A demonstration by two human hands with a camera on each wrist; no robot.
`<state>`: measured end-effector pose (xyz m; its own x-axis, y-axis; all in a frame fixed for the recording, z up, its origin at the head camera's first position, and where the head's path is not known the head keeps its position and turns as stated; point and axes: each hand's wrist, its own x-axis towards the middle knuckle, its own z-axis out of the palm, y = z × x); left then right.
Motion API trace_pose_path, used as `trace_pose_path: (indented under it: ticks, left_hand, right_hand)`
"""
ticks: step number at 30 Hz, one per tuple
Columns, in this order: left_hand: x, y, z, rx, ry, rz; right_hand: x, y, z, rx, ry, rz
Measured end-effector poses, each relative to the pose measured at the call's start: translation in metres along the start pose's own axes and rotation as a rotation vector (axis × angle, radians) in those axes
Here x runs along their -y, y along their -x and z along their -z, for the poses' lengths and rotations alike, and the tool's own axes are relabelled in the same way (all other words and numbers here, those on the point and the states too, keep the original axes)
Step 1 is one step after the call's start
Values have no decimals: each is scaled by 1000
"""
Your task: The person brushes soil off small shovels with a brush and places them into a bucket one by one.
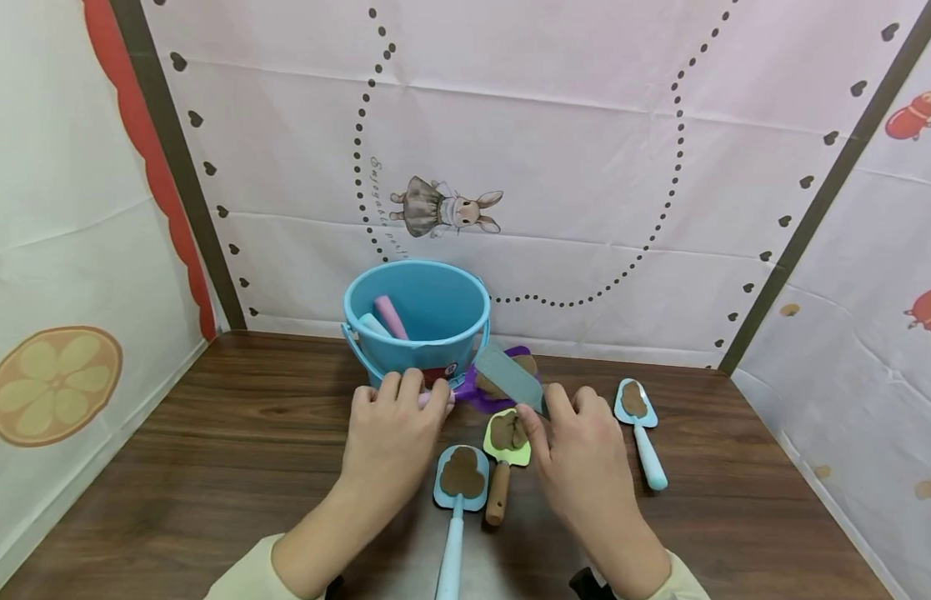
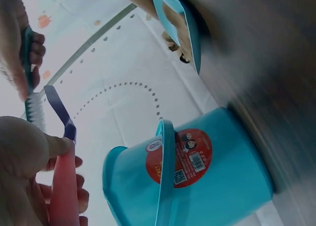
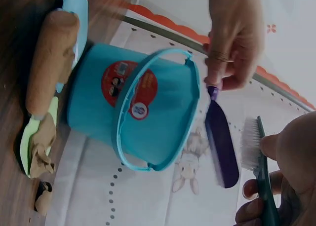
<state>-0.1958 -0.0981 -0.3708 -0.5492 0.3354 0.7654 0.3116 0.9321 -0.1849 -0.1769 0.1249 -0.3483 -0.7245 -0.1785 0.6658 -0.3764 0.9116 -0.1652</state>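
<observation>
My right hand (image 1: 588, 457) grips the dark-green brush (image 1: 508, 375), white bristles (image 3: 250, 143) down, just above the purple, pink-handled shovel (image 3: 222, 149) my left hand (image 1: 396, 435) holds.

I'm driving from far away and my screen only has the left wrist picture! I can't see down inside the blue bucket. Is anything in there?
Observer: Yes, the head view shows a pink handle and a pale blue handle inside the blue bucket.
Operator: Cool! Is any shovel on the table not blue?
Observer: Yes, a green shovel with a wooden handle lies there.
Operator: How does the brush in the right hand look from the head camera?
Observer: Its flat back shows, hiding part of the purple scoop that the left hand holds.
</observation>
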Motion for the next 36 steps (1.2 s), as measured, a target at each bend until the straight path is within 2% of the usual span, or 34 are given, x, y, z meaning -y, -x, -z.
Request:
trace_pose_path:
  ticks: [5, 11, 15, 26, 36]
  left_hand:
    - [-5, 6, 11, 2, -15, 33]
    - [-14, 10, 12, -75, 36, 38]
    - [-20, 13, 11, -105, 26, 45]
    - [-21, 13, 16, -92, 20, 73]
    - [-17, 12, 15, -126, 39, 58]
  right_hand:
    - [6, 6, -5, -10, 52, 53]
    - [13, 13, -8, -13, 96, 98]
    - [17, 16, -10, -12, 119, 115]
    - [19, 15, -12, -13, 141, 94]
    - [14, 11, -14, 3, 159, 51]
